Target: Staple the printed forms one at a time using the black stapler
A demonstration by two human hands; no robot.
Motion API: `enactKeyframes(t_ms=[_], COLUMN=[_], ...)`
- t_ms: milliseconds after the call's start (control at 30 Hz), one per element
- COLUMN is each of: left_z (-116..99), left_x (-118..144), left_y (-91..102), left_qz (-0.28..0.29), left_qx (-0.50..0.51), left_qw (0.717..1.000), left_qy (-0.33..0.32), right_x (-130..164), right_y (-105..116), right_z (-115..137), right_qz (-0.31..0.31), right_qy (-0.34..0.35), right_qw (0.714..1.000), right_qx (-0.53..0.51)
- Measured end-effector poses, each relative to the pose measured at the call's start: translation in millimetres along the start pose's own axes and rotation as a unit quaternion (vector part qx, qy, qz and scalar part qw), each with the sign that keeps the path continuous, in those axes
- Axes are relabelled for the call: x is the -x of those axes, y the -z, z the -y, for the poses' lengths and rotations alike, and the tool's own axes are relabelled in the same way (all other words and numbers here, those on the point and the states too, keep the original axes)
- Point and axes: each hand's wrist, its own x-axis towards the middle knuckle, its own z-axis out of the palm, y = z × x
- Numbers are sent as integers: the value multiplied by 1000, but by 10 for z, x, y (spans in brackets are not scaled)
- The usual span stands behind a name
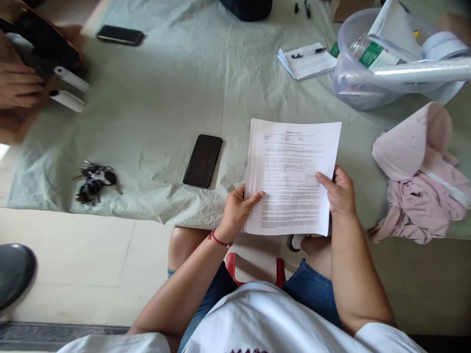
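The person holds a stack of printed papers (292, 176) over the near edge of the surface (165, 98), which is covered by a wrinkled pale cloth. The left hand (235, 211) grips the stack's lower left edge, thumb laid across the top sheet and the other fingers hidden beneath it. The right hand (338, 193) closes on the right edge the same way, thumb on the page, the rest out of sight behind the sheets. The print is too small to read.

At the far right corner a clear plastic tub (349, 83) holds a bottle with a green label (371, 51), rolled white sheets (423, 68) and a roll of white tape; its right side is cut off by the frame. Near the right edge lies a pink cloth bundle (419, 181). A dark phone (203, 160) lies face up just left of the papers, and a bunch of keys (94, 181) sits toward the near left corner. Beyond are a second phone (120, 35) and a notepad with a pen (307, 59). At the far left, another person's hand (18, 86) holds a blurred dark object with white tubes.
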Motion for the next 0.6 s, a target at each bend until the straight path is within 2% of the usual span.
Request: enactKeyframes(t_ms=[100,200,367,600], left_z=[54,100,85,43], left_x=[13,1,-39,-41], left_y=[32,90,144,139], left_qz=[-17,-22,-7,7], left_qx=[-1,-31,-65,-43], left_qw=[999,997,996,998], left_qy=[-35,-67,-64,-51], right_x=[-13,-7,-40,-217], right_y=[29,76,194,335], right_z=[-12,-26,-42,-34], right_qz=[20,14,-7,-39], right_qy=[5,24,51,19], right_qw=[1000,998,992,999], right_qx=[22,58,117,20])
